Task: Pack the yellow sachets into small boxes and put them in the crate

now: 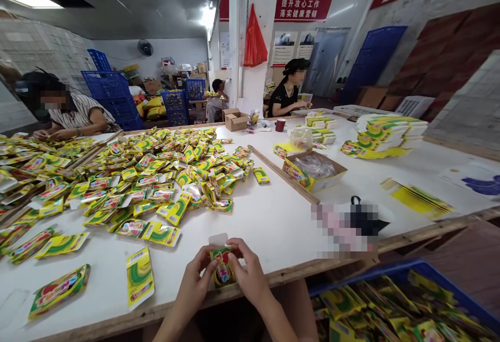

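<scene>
Between my two hands, at the near table edge, is a small green and yellow printed carton [223, 269] with a white flap standing up at its far end. My left hand [198, 274] grips its left side, thumb on the front. My right hand [247, 265] closes on the right side, thumb also on the printed face. Left of my hands lies a flat yellow carton [140, 277] with a banana-like print. Farther left rests a fuller green carton [59, 290]. What is inside the held carton is hidden.
A wide heap of cartons [156, 175] covers the table's left. A wooden strip [283, 173] lies across the middle. An open box [328, 181] with plastic bags and stacked cartons [386, 134] stand right. Below right, a blue crate [441, 274] holds more cartons. Co-workers [287, 92] sit around.
</scene>
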The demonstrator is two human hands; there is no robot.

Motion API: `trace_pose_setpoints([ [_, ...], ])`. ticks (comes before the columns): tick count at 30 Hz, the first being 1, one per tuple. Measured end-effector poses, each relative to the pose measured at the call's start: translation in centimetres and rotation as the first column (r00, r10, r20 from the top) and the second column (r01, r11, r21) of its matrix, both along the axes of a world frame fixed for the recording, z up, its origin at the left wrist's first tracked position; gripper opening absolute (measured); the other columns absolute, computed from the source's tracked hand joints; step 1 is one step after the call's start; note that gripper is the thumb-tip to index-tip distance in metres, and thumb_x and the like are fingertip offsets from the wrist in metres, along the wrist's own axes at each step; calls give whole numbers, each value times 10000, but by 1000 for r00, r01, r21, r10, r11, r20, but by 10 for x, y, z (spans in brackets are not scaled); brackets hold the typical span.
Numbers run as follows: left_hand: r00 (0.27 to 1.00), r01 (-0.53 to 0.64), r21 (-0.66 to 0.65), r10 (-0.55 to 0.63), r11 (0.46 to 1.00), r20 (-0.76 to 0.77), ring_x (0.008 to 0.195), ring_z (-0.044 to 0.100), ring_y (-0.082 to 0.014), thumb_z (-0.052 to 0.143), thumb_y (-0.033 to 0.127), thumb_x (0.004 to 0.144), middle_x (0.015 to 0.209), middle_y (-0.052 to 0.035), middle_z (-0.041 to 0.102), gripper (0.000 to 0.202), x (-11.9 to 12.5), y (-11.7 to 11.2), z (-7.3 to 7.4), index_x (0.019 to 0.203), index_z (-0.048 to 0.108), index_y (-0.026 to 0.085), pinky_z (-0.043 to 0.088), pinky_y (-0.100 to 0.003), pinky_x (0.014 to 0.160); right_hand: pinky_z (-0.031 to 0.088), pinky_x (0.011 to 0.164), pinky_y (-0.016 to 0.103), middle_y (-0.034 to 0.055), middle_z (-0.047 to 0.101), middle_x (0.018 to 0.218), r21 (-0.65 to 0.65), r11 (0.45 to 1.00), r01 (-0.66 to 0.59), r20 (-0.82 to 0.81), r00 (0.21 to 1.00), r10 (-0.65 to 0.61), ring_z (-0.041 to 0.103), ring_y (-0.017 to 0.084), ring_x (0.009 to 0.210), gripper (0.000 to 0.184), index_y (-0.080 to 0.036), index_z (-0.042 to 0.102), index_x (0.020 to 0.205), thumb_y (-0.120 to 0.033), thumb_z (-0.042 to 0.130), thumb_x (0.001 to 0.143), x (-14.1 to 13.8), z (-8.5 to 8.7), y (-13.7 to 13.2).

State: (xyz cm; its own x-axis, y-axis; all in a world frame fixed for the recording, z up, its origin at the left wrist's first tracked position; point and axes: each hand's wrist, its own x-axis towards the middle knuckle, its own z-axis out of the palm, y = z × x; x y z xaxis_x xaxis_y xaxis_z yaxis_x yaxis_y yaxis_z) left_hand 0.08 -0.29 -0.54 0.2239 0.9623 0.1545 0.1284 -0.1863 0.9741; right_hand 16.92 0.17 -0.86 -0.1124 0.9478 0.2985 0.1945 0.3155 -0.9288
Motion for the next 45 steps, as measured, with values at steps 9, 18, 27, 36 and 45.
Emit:
trace_pose_setpoints([
  [9,974,-226,120,221,967,50,1073,627,-210,512,286,912,1112,-57,640,240,11,1,-12,1148,475,261,517,-361,911,498,806,270,27,657,911,54,997,56,-61,997,-53,631,173,879,109,-206,587,955,-202,487,910,-5,11,14],
  [18,964,-182,190,214,965,-159,1081,624,-221,539,313,898,1142,-66,674,243,8,-5,-1,1118,609,236,488,-364,947,481,828,276,35,646,995,129,985,114,-8,993,-114,611,168,910,150,-222,572,1066,-278,527,934,-7,5,-4],
  [27,949,-297,126,308,946,-73,799,660,-197,569,367,870,866,-39,696,186,20,-1,13,936,633,204,537,-284,716,471,696,251,24,634,833,172,978,119,85,987,-135,597,161,773,106,-207,620,871,-216,522,911,-11,25,6],
  [36,973,-225,120,228,967,-15,900,654,-214,572,348,875,952,-62,707,199,13,-4,1,947,687,204,521,-316,802,491,769,274,33,670,885,73,997,32,16,999,-33,629,179,854,147,-205,640,907,-264,508,930,-6,12,2],
  [45,935,-230,270,289,935,-207,1002,640,-234,567,338,878,1160,-97,651,338,-18,16,2,1200,570,235,524,-375,850,518,800,348,81,674,966,354,747,562,-26,805,-593,636,239,894,160,-226,661,965,-357,618,884,61,21,-57],
])
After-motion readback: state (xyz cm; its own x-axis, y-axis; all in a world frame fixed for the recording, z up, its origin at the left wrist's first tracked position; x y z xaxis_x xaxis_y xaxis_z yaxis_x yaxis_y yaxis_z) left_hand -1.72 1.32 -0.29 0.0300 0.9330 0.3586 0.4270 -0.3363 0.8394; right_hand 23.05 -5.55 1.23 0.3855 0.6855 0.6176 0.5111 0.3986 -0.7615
